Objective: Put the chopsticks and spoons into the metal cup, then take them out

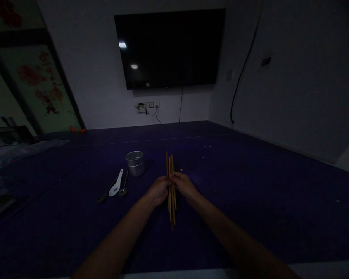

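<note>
A bundle of several wooden chopsticks (pixel 171 201) is held between my two hands, pointing away from me, with the ends uneven. My left hand (pixel 159 190) is closed around the bundle from the left. From the right, my right hand (pixel 184 183) grips the same chopsticks, its fingertips meeting the left thumb. Left of the hands, a grey metal cup (pixel 135 164) stands upright. In front of it lie a white ceramic spoon (pixel 115 188) with a blue mark, a metal spoon (pixel 123 191) and a dark metal utensil (pixel 102 198) partly hidden behind the white spoon.
A dark blue surface (pixel 250 186) spreads out to the walls, with small white scraps on it. Clear plastic wrapping (pixel 26 152) lies at the far left. A television (pixel 171 50) hangs on the back wall above sockets (pixel 149 105) and cables.
</note>
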The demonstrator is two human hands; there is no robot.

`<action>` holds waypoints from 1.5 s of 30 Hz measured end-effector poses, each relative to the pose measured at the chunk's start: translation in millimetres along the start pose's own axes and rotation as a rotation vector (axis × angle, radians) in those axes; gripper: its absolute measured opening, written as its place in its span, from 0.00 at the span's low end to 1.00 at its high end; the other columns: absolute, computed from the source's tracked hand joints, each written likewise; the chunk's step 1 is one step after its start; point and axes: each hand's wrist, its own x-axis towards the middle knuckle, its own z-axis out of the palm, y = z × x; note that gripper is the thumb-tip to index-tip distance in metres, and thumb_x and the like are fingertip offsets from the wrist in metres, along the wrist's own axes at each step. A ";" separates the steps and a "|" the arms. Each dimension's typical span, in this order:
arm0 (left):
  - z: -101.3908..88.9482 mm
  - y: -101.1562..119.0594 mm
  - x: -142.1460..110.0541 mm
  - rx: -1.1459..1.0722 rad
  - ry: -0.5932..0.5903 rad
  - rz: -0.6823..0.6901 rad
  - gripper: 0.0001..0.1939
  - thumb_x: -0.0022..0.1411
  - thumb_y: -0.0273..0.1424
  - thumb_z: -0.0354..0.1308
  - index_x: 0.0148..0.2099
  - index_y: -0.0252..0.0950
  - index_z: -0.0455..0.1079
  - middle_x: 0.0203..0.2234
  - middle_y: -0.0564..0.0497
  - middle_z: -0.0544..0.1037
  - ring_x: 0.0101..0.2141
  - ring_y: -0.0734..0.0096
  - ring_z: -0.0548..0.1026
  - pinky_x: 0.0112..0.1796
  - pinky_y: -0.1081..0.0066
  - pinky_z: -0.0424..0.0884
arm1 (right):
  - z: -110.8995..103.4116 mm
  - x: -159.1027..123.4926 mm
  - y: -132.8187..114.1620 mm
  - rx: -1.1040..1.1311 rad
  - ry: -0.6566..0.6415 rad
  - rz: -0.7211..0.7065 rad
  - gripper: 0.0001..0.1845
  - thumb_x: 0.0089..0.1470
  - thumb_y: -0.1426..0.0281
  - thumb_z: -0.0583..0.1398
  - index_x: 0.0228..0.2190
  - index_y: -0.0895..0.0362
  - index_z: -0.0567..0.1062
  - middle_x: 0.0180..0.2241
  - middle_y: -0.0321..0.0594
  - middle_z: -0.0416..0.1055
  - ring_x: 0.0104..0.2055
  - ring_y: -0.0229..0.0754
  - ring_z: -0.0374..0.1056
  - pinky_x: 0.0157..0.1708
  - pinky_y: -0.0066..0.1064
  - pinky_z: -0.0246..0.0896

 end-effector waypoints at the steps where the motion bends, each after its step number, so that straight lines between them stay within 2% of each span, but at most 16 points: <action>1: -2.2 -1.2 -0.9 -0.003 0.003 -0.015 0.06 0.46 0.19 0.57 0.30 0.28 0.72 0.21 0.48 0.75 0.23 0.74 0.72 0.31 0.73 0.66 | 0.1 -0.6 1.5 -0.039 -0.010 -0.009 0.18 0.47 0.59 0.56 0.28 0.60 0.77 0.23 0.38 0.73 0.27 0.41 0.67 0.29 0.30 0.59; 5: -10.3 -1.2 -3.2 -0.013 0.052 -0.036 0.04 0.46 0.19 0.57 0.29 0.29 0.71 0.20 0.49 0.74 0.22 0.75 0.71 0.30 0.73 0.66 | 1.1 -3.9 2.4 -0.239 -0.019 -0.065 0.20 0.50 0.60 0.53 0.26 0.61 0.79 0.23 0.39 0.74 0.27 0.42 0.68 0.28 0.30 0.59; 9: -17.2 1.1 -0.9 0.028 0.118 -0.017 0.04 0.45 0.20 0.58 0.28 0.30 0.69 0.19 0.51 0.74 0.22 0.74 0.71 0.30 0.73 0.66 | 1.6 -5.7 2.9 -0.346 0.002 -0.039 0.20 0.52 0.64 0.51 0.24 0.61 0.79 0.22 0.39 0.75 0.25 0.42 0.68 0.26 0.29 0.59; 15: -18.6 2.0 1.4 0.059 0.143 -0.004 0.03 0.45 0.22 0.57 0.27 0.31 0.69 0.18 0.51 0.74 0.22 0.75 0.71 0.28 0.74 0.66 | 2.2 -5.9 5.0 -0.352 -0.007 -0.056 0.15 0.50 0.70 0.53 0.28 0.57 0.80 0.27 0.40 0.78 0.31 0.44 0.72 0.33 0.33 0.64; 20: -17.6 2.4 -0.2 0.104 0.153 0.018 0.04 0.44 0.24 0.58 0.27 0.31 0.72 0.18 0.51 0.75 0.22 0.73 0.72 0.26 0.75 0.65 | 2.9 -6.3 4.4 -0.360 0.015 -0.039 0.12 0.50 0.70 0.56 0.31 0.56 0.80 0.29 0.40 0.78 0.32 0.45 0.73 0.33 0.34 0.65; 25: -17.5 1.3 -0.5 0.183 0.203 0.115 0.06 0.43 0.25 0.59 0.28 0.31 0.73 0.20 0.50 0.77 0.22 0.72 0.73 0.25 0.75 0.66 | 3.0 -7.3 1.5 -0.416 0.058 -0.052 0.10 0.48 0.71 0.58 0.31 0.57 0.80 0.31 0.43 0.78 0.32 0.46 0.73 0.33 0.33 0.65; 30: -14.7 -1.8 4.9 0.216 0.259 0.159 0.05 0.45 0.25 0.57 0.28 0.31 0.73 0.19 0.51 0.76 0.21 0.72 0.72 0.24 0.75 0.65 | 3.5 -6.4 0.1 -0.461 0.078 -0.097 0.10 0.48 0.71 0.58 0.31 0.56 0.80 0.31 0.43 0.78 0.33 0.46 0.73 0.35 0.33 0.65; 35: -10.4 -4.6 5.5 0.224 0.259 0.169 0.08 0.45 0.21 0.54 0.29 0.31 0.74 0.20 0.51 0.77 0.22 0.73 0.73 0.25 0.76 0.66 | 3.2 -6.0 0.3 -0.449 0.091 -0.093 0.10 0.47 0.72 0.58 0.30 0.55 0.80 0.32 0.41 0.78 0.34 0.46 0.73 0.36 0.34 0.66; 41: -8.2 -7.7 3.0 0.228 0.214 0.151 0.11 0.45 0.20 0.52 0.31 0.31 0.74 0.19 0.50 0.76 0.24 0.69 0.74 0.25 0.74 0.67 | 6.6 -8.6 -2.9 -0.354 0.091 -0.033 0.11 0.45 0.75 0.58 0.30 0.56 0.80 0.31 0.41 0.78 0.32 0.45 0.74 0.32 0.33 0.67; 45: -10.5 -12.0 6.1 0.273 0.247 0.212 0.12 0.45 0.20 0.52 0.32 0.31 0.74 0.21 0.50 0.77 0.26 0.70 0.74 0.26 0.75 0.67 | 6.6 -9.5 -4.8 -0.363 0.083 -0.023 0.13 0.43 0.78 0.57 0.29 0.56 0.80 0.29 0.40 0.78 0.32 0.45 0.74 0.31 0.32 0.67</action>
